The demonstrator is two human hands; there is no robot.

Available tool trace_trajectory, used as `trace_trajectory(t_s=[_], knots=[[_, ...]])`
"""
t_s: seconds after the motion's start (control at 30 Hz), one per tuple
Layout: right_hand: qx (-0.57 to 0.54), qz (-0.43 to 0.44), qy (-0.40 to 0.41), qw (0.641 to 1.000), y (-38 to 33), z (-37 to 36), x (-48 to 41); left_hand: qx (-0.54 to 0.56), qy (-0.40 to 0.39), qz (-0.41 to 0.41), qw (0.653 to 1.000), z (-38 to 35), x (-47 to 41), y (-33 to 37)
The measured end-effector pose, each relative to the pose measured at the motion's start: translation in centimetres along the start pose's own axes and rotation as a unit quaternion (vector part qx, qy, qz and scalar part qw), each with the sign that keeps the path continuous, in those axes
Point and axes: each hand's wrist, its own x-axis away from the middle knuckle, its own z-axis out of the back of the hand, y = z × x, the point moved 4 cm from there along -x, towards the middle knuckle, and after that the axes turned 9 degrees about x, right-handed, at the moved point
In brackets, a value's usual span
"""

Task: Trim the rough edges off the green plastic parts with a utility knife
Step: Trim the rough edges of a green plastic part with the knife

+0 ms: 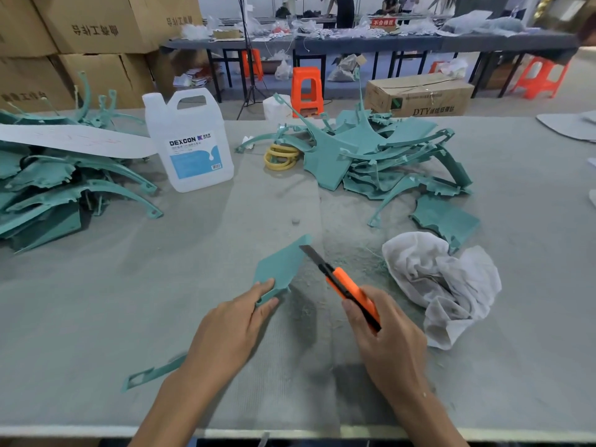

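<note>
— Right, what have I got in front of me at the moment?

— Low in the centre of the frame, the left hand (232,327) pinches the near corner of a flat green plastic part (283,266), thumb on top and fingers underneath, and the part tilts up and away over the grey table (161,285). The right hand (383,337) is wrapped around the orange utility knife (345,285), its blade extended toward the part's right edge.

— Is the blade on the plastic?

— I can't quite tell; the tip sits just beside the upper right edge, possibly touching it.

— And the rest of the work?

— A heap of green parts (387,156) lies in the upper right of the table, and a second pile (58,185) at the left edge. One thin green strip (151,374) lies by my left wrist. A crumpled white cloth (445,282) sits right of the knife hand, a clear jug (190,140) labelled DEXCON stands upper left of centre, and yellow rings (280,156) rest between the jug and the right heap. Fine shavings dust the table under the knife.
</note>
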Motion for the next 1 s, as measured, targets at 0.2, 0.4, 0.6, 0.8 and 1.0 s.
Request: trace_trajectory(t_s=[0.2,0.4,0.6,0.8,1.0], knots=[[0.018,-0.026,-0.036,0.999,0.5,-0.5,-0.5,0.022,-0.003,-0.002,1.0,0.2,0.0,0.2],[-0.001,0.002,-0.02,1.0,0.1,-0.2,0.0,0.083,-0.001,-0.005,0.997,1.0,0.6,-0.5],[-0.05,-0.063,-0.022,0.997,1.3,-0.4,-0.9,0.139,-0.006,-0.002,0.99,1.1,1.2,-2.1],[-0.039,0.001,-0.066,0.997,0.5,-0.9,0.0,0.171,-0.023,-0.01,0.985,1.1,1.7,-3.1],[-0.03,-0.064,-0.021,0.997,1.3,-0.7,-0.9,0.176,-0.025,-0.032,0.984,0.9,2.7,-3.2]])
